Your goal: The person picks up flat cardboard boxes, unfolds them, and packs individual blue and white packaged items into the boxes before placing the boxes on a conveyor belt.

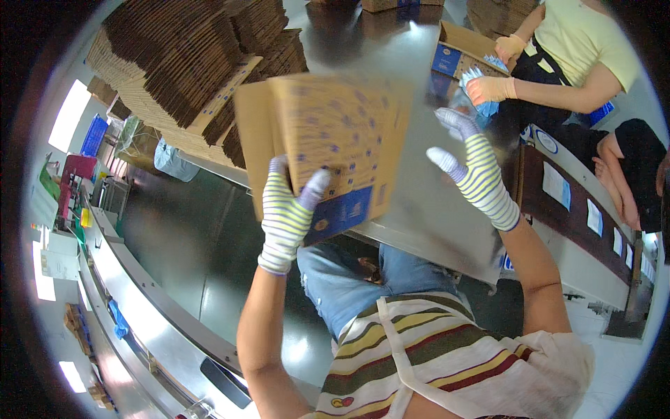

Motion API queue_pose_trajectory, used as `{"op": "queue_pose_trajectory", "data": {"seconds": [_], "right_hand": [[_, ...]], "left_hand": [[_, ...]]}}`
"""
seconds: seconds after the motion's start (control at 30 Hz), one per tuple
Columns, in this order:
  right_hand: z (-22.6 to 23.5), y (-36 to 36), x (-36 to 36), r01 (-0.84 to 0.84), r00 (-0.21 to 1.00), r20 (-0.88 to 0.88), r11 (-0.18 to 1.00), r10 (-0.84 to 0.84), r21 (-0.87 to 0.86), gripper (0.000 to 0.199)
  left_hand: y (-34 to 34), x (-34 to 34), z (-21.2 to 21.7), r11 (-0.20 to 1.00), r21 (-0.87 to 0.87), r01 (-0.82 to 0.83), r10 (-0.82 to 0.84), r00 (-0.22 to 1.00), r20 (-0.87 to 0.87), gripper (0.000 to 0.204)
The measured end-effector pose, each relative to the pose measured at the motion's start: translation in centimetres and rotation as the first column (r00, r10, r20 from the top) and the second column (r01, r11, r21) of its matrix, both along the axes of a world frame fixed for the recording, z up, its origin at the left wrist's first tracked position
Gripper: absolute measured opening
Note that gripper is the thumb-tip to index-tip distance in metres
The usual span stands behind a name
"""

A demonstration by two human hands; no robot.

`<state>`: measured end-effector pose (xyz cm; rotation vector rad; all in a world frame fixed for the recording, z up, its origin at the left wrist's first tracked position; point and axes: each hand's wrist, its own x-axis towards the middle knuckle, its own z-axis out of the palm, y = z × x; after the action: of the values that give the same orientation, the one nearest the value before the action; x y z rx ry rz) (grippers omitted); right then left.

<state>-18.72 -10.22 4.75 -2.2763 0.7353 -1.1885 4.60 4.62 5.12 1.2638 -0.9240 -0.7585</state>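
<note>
My left hand (289, 213), in a striped glove, grips the lower edge of a brown cardboard box (335, 146) with blue printing. Partly flattened and blurred by motion, the box is held up over the near edge of the metal table, its panels slightly apart. My right hand (471, 167), gloved alike, is raised to the right of the box with thumb and fingers apart, touching nothing. Tall stacks of flattened cardboard boxes (174, 63) stand on the table at the far left.
Across the table (426, 202), a co-worker in gloves holds blue packets (481, 91) at an open cardboard box (460, 52). To the right runs a dark conveyor belt (544, 188) carrying pale packets. A long metal counter (153, 307) curves along the left.
</note>
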Motion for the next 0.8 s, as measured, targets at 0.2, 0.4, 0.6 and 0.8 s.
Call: {"op": "queue_pose_trajectory", "data": {"seconds": [0.2,0.4,0.6,0.8], "right_hand": [[2.7,1.5,2.6,-0.174,0.98,-0.079,0.982,0.18,0.077,0.055],[-0.4,2.6,7.8,-0.205,0.787,-0.613,0.966,0.069,-0.155,0.052],[-4.1,1.8,8.3,-0.278,0.735,-0.654,0.959,0.179,-0.05,0.049],[-4.1,5.2,7.5,-0.387,0.693,-0.697,0.911,0.183,-0.145,0.036]], "left_hand": [[0.3,-4.5,-7.1,0.981,0.098,0.167,-0.134,0.95,-0.281,0.056],[1.7,-6.6,-16.3,0.945,0.04,0.324,-0.15,0.538,-0.829,0.059],[3.4,-2.0,-15.6,0.693,0.471,0.546,-0.252,0.795,-0.552,0.049],[8.0,8.6,-9.4,0.908,0.274,-0.316,-0.092,0.488,0.868,0.064]]}}
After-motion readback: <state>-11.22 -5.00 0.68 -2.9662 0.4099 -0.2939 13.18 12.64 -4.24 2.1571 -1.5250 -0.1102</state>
